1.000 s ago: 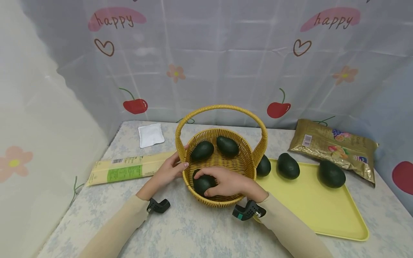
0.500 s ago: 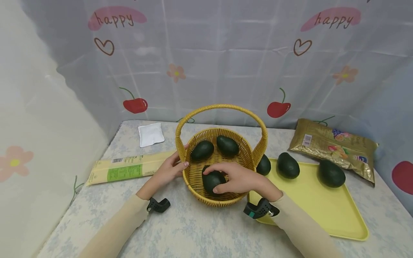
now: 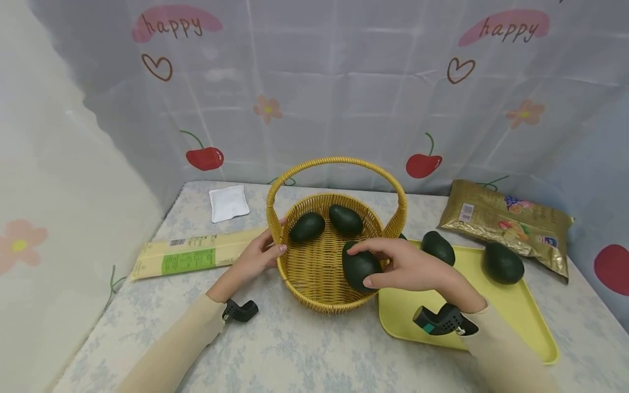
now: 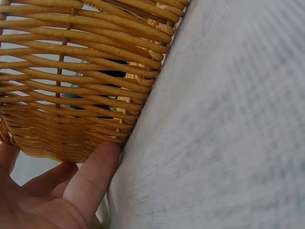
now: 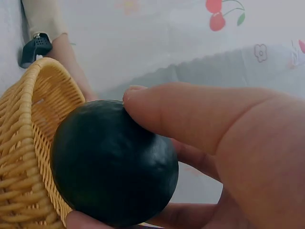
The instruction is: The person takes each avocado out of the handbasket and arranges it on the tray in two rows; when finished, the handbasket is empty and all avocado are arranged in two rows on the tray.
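A dark green avocado [image 3: 357, 268] is in my right hand [image 3: 410, 267], thumb and fingers gripping its sides. In the head view it overlaps the right front rim of the yellow wicker basket [image 3: 314, 273]; the right wrist view shows the avocado [image 5: 112, 164] raised beside the basket wall [image 5: 19, 157]. My left hand [image 3: 253, 262] rests against the basket's left outer side, its fairly straight fingers [image 4: 93, 179] touching the weave low down. Two more avocados, one at left [image 3: 307, 227] and one at the back [image 3: 345, 220], lie inside the basket.
Right of the basket sits a yellow tray [image 3: 511, 322] with avocados, one [image 3: 438, 248] near its back edge and another [image 3: 503, 263] at its corner. Behind it lies a gold packet [image 3: 506, 224]. On the left are a pale yellow packet [image 3: 191, 254] and a white square pad [image 3: 229, 203].
My right hand has carried the avocado from the front left inside the basket rightward to its right rim, partly covering the tray's leftmost avocado. The left hand and basket have stayed put.
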Demonstrator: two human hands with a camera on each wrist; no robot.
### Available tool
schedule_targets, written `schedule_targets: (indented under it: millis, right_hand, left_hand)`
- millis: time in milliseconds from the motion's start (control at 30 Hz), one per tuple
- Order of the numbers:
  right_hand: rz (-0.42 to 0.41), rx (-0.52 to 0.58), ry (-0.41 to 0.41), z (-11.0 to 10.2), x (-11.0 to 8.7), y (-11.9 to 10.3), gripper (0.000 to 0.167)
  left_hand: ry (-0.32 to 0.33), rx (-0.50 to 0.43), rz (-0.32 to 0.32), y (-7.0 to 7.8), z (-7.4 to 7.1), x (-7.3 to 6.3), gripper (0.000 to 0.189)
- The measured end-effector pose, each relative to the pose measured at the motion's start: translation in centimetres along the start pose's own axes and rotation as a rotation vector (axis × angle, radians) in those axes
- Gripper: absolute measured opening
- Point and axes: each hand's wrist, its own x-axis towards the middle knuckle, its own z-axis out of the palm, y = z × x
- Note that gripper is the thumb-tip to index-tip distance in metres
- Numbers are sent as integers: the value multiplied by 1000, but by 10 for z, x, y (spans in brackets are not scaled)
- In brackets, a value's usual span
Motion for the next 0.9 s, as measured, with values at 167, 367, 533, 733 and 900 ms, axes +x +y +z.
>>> schedule_targets:
  millis: [167,367,533,733,900]
  right_hand:
    - [16,19,22,-7,-16,0,50]
    - [-8,13,60,-11,-32,7,48]
    - [-47,73,74,-14,-47,10,48]
    - [-51,128,88,-16,-65,19,48]
    - [-29,114,110,-15,-78,30,48]
  left_hand:
    - [0,16,9,1,-1,1,65]
    - [-3,21,-2,2,0,1,65]
    - [-2,18,-8,2,1,0,65]
    - [-5,6,-10,1,0,0,65]
    - [-4,5,-7,1,0,1,65]
